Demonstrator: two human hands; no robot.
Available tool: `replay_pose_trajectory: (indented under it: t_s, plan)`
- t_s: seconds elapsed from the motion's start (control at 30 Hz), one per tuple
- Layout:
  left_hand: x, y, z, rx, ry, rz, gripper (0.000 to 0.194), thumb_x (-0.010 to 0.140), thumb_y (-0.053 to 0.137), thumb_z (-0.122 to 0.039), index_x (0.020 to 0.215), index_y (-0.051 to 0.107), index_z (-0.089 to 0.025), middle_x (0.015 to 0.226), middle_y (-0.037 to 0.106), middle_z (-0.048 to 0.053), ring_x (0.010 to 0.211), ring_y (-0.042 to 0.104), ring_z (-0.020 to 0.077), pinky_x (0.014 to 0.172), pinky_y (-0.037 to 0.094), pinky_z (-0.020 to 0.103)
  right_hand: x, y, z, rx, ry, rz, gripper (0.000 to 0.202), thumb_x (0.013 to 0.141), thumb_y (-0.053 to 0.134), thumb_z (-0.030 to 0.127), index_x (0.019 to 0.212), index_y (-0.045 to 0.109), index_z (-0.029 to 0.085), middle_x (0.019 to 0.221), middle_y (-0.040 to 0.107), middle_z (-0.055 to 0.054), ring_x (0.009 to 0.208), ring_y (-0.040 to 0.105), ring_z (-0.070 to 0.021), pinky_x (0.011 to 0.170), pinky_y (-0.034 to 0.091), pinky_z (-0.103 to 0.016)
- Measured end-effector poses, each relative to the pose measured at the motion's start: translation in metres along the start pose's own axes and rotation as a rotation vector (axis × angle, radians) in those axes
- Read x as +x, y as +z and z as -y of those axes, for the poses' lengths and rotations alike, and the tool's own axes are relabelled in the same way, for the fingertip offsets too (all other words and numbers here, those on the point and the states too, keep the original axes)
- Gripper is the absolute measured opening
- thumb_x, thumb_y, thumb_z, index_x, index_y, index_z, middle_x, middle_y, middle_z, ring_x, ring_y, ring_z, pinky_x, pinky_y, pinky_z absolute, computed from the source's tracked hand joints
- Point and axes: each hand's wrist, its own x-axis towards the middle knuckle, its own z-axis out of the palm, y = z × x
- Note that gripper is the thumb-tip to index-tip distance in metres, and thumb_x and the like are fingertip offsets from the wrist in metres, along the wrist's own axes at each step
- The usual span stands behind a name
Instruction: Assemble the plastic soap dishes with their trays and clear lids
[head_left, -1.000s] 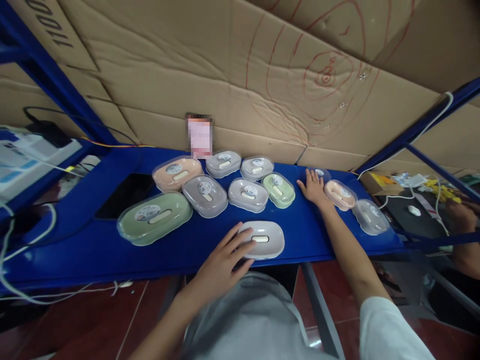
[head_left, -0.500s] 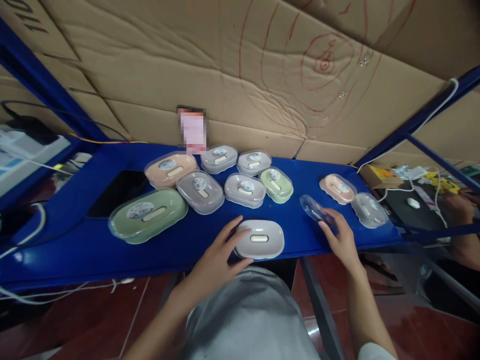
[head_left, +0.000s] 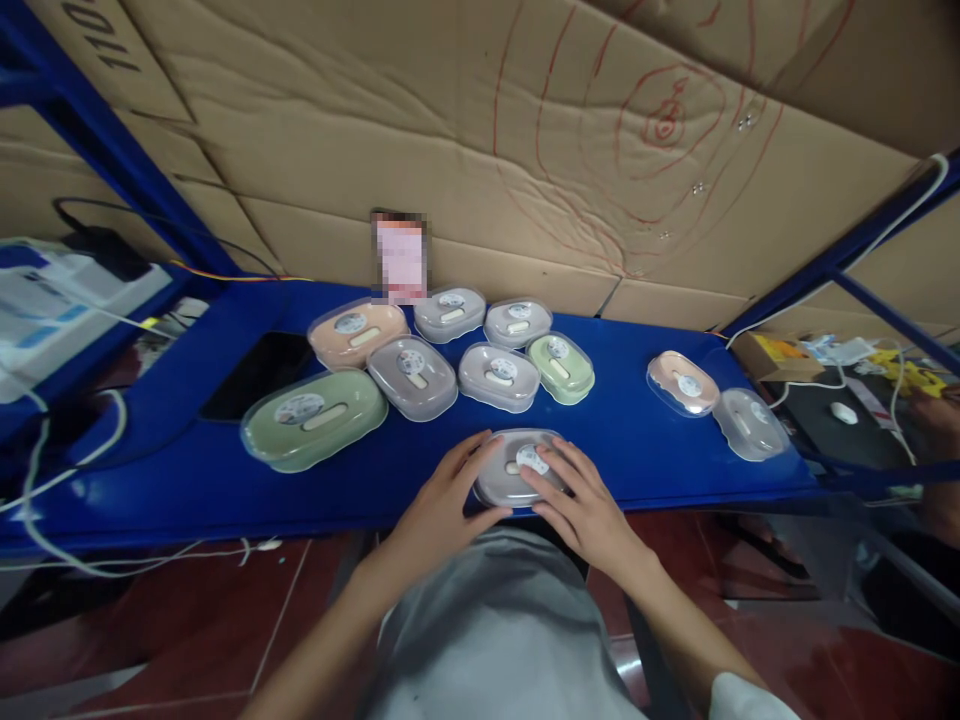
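Note:
A grey oval box (head_left: 504, 484) with a clear, labelled lid sits at the table's front edge. My left hand (head_left: 448, 497) grips its left end, fingers at the rear rim and thumb at the front. On the right end, my right hand (head_left: 581, 500) holds the lid and rim, its fingers partly over the round label. Behind stand several lidded boxes, among them a large green one (head_left: 341, 415), a peach one (head_left: 345, 345), a grey one (head_left: 427, 390) and a small green one (head_left: 574, 375). Another peach box (head_left: 675, 372) and a grey one (head_left: 739, 425) touch at the right.
The boxes stand on a blue table (head_left: 630, 440). A black phone-like slab (head_left: 255, 375) lies at the left, near white cables (head_left: 112, 430). A cardboard wall (head_left: 315, 130) rises behind. At the far right are a white mouse (head_left: 844, 412) and a person's blurred arm (head_left: 937, 420).
My right hand has moved left from beside the peach box, bringing the clear lid onto the grey box. My left hand stays at the box's left end. The view has shifted slightly.

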Motion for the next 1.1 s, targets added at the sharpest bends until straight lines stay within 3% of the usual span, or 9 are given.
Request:
replay_pose_trajectory:
  t_s: [0.13,0.23,0.43,0.53,0.6,0.7,0.8,0.97,1.1]
  plan:
    - [0.0,0.001,-0.002,0.029,-0.021,0.024,0.083,0.097,0.075,-0.038,0.166,0.03,-0.038,0.169,0.041,0.01,0.154,0.046,0.0317,0.124,0.046,0.051,-0.007,0.001,-0.004,-0.037,-0.018,-0.007,0.062,0.106,0.063,0.032,0.165,0.043,0.034,0.16,0.056,-0.011,0.156,0.043,-0.0342,0.119,0.05,-0.06]
    - [-0.001,0.0,-0.005,0.036,-0.031,0.046,0.08,0.098,0.073,-0.038,0.166,0.03,-0.038,0.17,0.042,0.009,0.155,0.046,0.0305,0.124,0.047,0.05,-0.026,-0.002,-0.009,-0.087,0.042,-0.031,0.069,0.103,0.068,0.034,0.166,0.04,0.036,0.158,0.058,-0.011,0.153,0.047,-0.0359,0.116,0.052,-0.06]
    - [-0.001,0.0,-0.004,0.027,-0.007,0.028,0.061,0.105,0.063,-0.035,0.162,0.039,-0.037,0.164,0.051,0.006,0.15,0.052,0.0247,0.123,0.048,0.046,-0.065,-0.027,-0.06,-0.37,0.408,-0.182,0.061,0.102,0.066,0.042,0.161,0.049,0.039,0.149,0.063,-0.012,0.138,0.057,-0.0415,0.109,0.053,-0.063]
    - [0.0,0.002,-0.003,0.074,0.032,0.014,0.049,0.107,0.06,-0.035,0.155,0.05,-0.034,0.159,0.055,0.007,0.146,0.056,0.0252,0.121,0.05,0.046,-0.047,-0.033,-0.093,-0.497,0.585,-0.178,0.053,0.107,0.054,0.048,0.156,0.056,0.03,0.151,0.061,-0.017,0.139,0.055,-0.0437,0.11,0.05,-0.064]
    - [0.0,0.003,-0.003,0.098,0.047,0.001,0.043,0.107,0.058,-0.035,0.15,0.055,-0.032,0.157,0.057,0.007,0.145,0.057,0.0254,0.121,0.051,0.046,-0.02,-0.032,-0.108,-0.534,0.635,-0.145,0.056,0.11,0.045,0.048,0.16,0.051,0.024,0.159,0.054,-0.02,0.148,0.047,-0.0457,0.115,0.042,-0.07]
    - [-0.001,0.002,-0.004,0.113,0.058,-0.012,0.036,0.108,0.056,-0.033,0.144,0.06,-0.03,0.155,0.059,0.007,0.142,0.059,0.0246,0.119,0.053,0.045,0.028,-0.023,-0.116,-0.489,0.516,-0.103,0.062,0.111,0.041,0.05,0.166,0.04,0.022,0.172,0.038,-0.018,0.161,0.029,-0.0437,0.125,0.026,-0.072]
    - [-0.001,0.001,-0.004,0.123,0.056,-0.016,0.034,0.108,0.057,-0.032,0.141,0.064,-0.03,0.153,0.061,0.007,0.139,0.062,0.025,0.117,0.055,0.045,0.059,-0.012,-0.115,-0.336,0.285,0.005,0.063,0.109,0.048,0.054,0.165,0.042,0.027,0.174,0.036,-0.013,0.163,0.029,-0.037,0.13,0.025,-0.064]
    - [-0.001,0.003,-0.002,0.14,0.075,-0.023,0.032,0.107,0.057,-0.032,0.138,0.065,-0.029,0.15,0.063,0.008,0.137,0.064,0.026,0.115,0.057,0.046,0.056,-0.005,-0.125,-0.153,0.293,-0.047,0.056,0.109,0.05,0.05,0.159,0.051,0.024,0.163,0.051,-0.015,0.155,0.045,-0.0333,0.125,0.042,-0.056]
    - [0.0,0.006,-0.001,0.16,0.1,-0.03,0.031,0.107,0.056,-0.032,0.136,0.066,-0.027,0.148,0.064,0.009,0.136,0.064,0.0267,0.114,0.057,0.047,0.047,-0.003,-0.126,-0.13,0.279,-0.033,0.052,0.111,0.045,0.045,0.157,0.052,0.021,0.166,0.048,-0.015,0.16,0.038,-0.0312,0.128,0.039,-0.054]
